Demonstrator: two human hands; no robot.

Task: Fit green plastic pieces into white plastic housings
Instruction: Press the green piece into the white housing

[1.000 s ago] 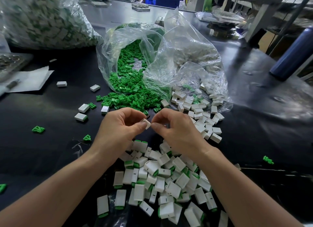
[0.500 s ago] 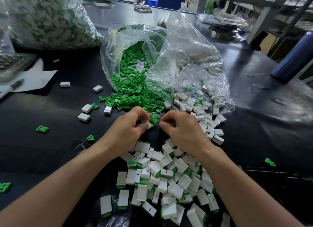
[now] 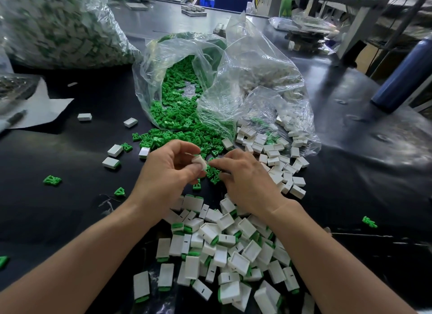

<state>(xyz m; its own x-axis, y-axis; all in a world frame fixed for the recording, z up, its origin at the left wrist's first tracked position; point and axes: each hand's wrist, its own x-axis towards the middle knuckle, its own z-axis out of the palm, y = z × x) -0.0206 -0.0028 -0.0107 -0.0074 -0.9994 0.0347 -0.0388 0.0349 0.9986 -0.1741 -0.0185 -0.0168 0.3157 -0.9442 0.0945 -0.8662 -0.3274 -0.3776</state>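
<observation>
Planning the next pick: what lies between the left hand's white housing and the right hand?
Head view: loose green pieces on the black table lie between the white housing and the right hand.

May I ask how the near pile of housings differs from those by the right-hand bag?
Near pile: green ends show on many housings; bag-side housings: plain white, some open. Near pile lies outside any bag; bag-side housings spill from the clear bag. Both: white rectangular shells.
</observation>
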